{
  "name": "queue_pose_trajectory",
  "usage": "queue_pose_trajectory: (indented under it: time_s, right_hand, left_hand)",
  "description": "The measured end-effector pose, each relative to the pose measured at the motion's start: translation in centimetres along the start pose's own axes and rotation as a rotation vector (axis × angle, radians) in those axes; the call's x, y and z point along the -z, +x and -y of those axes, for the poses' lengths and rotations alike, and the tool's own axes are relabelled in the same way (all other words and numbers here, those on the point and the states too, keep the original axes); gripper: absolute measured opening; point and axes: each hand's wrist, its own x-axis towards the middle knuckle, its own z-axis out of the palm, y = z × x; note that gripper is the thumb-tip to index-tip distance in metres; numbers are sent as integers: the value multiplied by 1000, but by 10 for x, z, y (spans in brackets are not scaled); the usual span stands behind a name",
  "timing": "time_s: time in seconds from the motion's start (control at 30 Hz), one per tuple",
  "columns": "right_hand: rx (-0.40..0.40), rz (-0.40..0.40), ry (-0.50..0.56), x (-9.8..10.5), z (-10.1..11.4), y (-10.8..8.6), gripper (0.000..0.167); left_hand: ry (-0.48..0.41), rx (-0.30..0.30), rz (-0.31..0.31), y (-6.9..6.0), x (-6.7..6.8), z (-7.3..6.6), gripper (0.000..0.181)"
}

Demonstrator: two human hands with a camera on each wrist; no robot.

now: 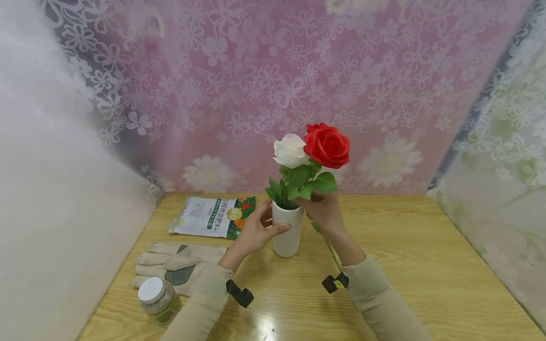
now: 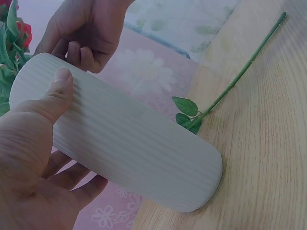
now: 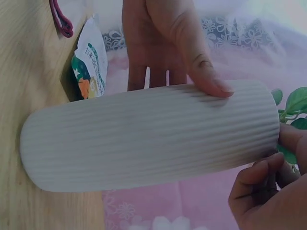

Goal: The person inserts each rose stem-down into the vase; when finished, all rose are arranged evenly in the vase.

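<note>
A white ribbed vase (image 1: 286, 237) stands upright on the wooden table. My left hand (image 1: 258, 229) grips its side, with the thumb across the front and the fingers behind. A white rose (image 1: 290, 151) and a red rose (image 1: 328, 146) rise over the vase's mouth, their green leaves (image 1: 298, 182) crowded at the rim. At the rim's right side, my right hand (image 1: 326, 210) pinches the red rose's stem with curled fingers; leaves hide part of this grip. In the right wrist view, those fingers (image 3: 261, 179) touch or nearly touch the vase's edge.
Another green stem (image 2: 240, 74) with small leaves lies on the table (image 1: 405, 251) beside the vase, partly under my right forearm. To the left are a fertilizer bag (image 1: 213, 217), beige work gloves (image 1: 183, 265) and a white-lidded jar (image 1: 159, 299). A flowered pink curtain (image 1: 256, 94) hangs behind.
</note>
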Motion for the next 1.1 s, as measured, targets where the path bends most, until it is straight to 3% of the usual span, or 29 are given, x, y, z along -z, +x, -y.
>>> queue_pose_trajectory:
  time_s: [0.07, 0.17, 0.23, 0.4, 0.57, 0.7, 0.97, 1.1]
  right_hand:
    - [-30, -21, -23, 2, -1, -4, 11]
    - [-21, -71, -46, 3, -1, -7, 18]
    - [35, -107, -24, 3, -1, -8, 14]
    - [228, -202, 41, -1, 1, -4, 33]
    - [314, -226, 42, -5, -1, 0, 35]
    - [332, -208, 13, -6, -4, 0, 29]
    - [284, -106, -113, -3, -6, -1, 48]
    - [202, -105, -96, 0, -5, -5, 19]
  left_hand:
    - [-1, 0, -3, -1, -1, 1, 90]
    - [-3, 8, -6, -1, -1, 1, 92]
    - [-3, 18, -4, -1, 0, 1, 93]
    - [9, 2, -6, 0, 0, 1, 91]
    - [8, -5, -7, 1, -1, 0, 89]
    - [0, -5, -2, 0, -1, -1, 90]
    - [30, -33, -27, 1, 0, -1, 88]
    - [16, -8, -12, -1, -1, -2, 89]
